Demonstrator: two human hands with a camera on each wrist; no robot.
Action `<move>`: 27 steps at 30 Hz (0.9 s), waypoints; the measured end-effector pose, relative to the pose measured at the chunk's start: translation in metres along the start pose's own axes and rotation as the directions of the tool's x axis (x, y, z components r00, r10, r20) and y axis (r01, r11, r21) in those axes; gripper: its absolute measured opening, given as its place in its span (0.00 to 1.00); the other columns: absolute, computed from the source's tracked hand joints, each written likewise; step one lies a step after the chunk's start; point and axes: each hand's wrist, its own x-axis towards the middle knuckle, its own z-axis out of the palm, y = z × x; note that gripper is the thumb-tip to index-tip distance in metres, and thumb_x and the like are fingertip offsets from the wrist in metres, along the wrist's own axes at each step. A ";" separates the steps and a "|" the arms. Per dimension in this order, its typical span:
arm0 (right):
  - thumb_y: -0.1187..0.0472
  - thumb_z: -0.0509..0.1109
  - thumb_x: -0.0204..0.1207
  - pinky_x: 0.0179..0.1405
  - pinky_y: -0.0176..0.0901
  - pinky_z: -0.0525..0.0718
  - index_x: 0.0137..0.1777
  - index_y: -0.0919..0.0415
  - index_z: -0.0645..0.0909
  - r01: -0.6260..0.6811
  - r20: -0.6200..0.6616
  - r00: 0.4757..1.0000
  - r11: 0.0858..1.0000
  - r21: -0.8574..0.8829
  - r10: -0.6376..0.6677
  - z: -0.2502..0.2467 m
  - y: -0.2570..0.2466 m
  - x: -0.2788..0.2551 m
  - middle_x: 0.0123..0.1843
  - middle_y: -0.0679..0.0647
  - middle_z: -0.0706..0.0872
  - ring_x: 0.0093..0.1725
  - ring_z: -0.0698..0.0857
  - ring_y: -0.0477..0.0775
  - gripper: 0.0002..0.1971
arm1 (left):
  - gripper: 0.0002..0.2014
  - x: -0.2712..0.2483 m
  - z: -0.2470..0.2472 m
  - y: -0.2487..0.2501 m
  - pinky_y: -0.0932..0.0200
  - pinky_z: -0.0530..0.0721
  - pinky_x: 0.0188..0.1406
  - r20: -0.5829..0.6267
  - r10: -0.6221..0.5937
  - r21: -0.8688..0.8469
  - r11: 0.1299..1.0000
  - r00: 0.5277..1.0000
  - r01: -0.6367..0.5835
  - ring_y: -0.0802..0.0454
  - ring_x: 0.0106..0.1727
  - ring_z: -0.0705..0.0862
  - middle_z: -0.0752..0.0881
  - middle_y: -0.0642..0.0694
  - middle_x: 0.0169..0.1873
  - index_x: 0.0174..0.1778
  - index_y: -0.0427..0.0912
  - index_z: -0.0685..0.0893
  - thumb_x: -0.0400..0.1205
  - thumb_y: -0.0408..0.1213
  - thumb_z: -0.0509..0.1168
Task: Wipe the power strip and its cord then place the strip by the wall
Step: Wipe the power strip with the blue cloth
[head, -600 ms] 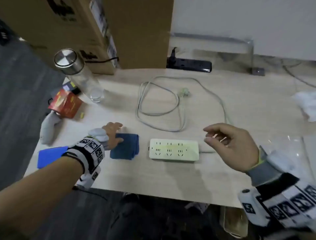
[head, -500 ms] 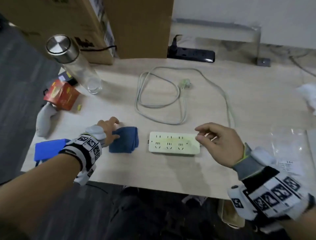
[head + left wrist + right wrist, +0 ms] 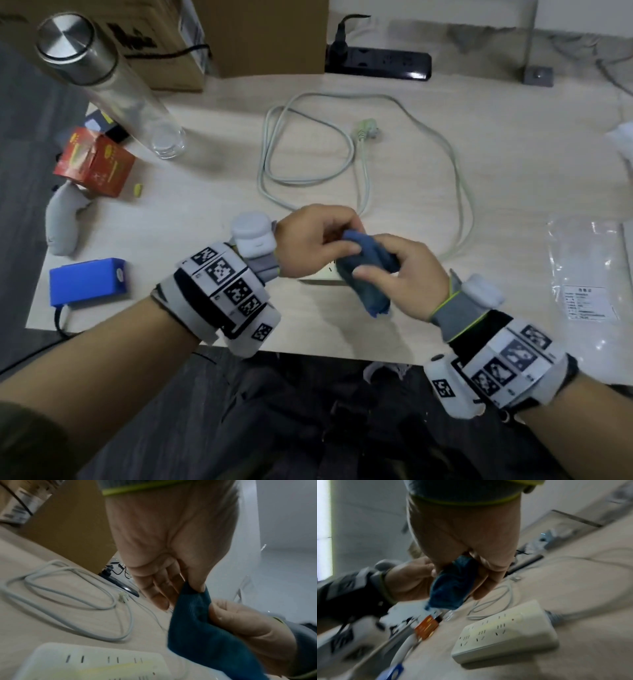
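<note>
Both hands hold a folded blue cloth (image 3: 368,274) in the air just above the white power strip (image 3: 320,275), which they mostly hide in the head view. My left hand (image 3: 337,236) pinches the cloth's upper end between thumb and fingers (image 3: 197,584). My right hand (image 3: 376,263) grips its middle from the right. The strip (image 3: 505,628) lies flat on the table, with yellowish stains on its top. Its grey cord (image 3: 308,178) loops over the table behind the hands and ends in a plug (image 3: 366,128).
A glass bottle with a steel cap (image 3: 113,92), a red box (image 3: 94,161), a grey handle-shaped object (image 3: 63,219) and a blue box (image 3: 87,281) sit at the left. A black power strip (image 3: 376,63) and a cardboard box (image 3: 260,34) lie beyond the table's far edge. A plastic bag (image 3: 589,270) lies right.
My left hand has lifted the blue cloth off the table and carried it right, over the strip. My right hand has come in and taken hold of the cloth too.
</note>
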 end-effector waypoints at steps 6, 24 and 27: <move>0.63 0.76 0.74 0.17 0.28 0.68 0.37 0.72 0.77 -0.223 -0.318 0.915 0.968 0.111 0.247 -0.047 0.024 0.006 0.28 0.57 0.74 0.23 0.72 0.43 0.14 | 0.16 -0.013 -0.007 -0.051 0.53 0.84 0.56 -0.217 -0.238 0.189 0.941 0.947 0.280 0.56 0.52 0.84 0.86 0.54 0.53 0.60 0.51 0.81 0.76 0.44 0.71; 0.55 0.67 0.79 0.77 0.62 0.63 0.80 0.59 0.62 0.400 0.267 0.915 0.600 -0.693 -0.302 0.011 0.107 -0.001 0.81 0.64 0.66 0.81 0.61 0.67 0.31 | 0.45 -0.033 0.005 -0.127 0.46 0.78 0.61 -0.153 -0.200 0.484 0.838 0.968 0.250 0.47 0.61 0.76 0.74 0.50 0.66 0.73 0.50 0.70 0.61 0.58 0.77; 0.51 0.57 0.80 0.81 0.62 0.54 0.81 0.58 0.57 0.396 0.267 0.916 0.570 -0.719 -0.300 0.030 0.111 0.002 0.82 0.61 0.64 0.82 0.55 0.65 0.30 | 0.42 -0.033 0.008 -0.134 0.53 0.78 0.60 -0.154 -0.177 0.371 0.902 0.972 0.223 0.52 0.59 0.76 0.74 0.53 0.61 0.71 0.50 0.72 0.61 0.56 0.78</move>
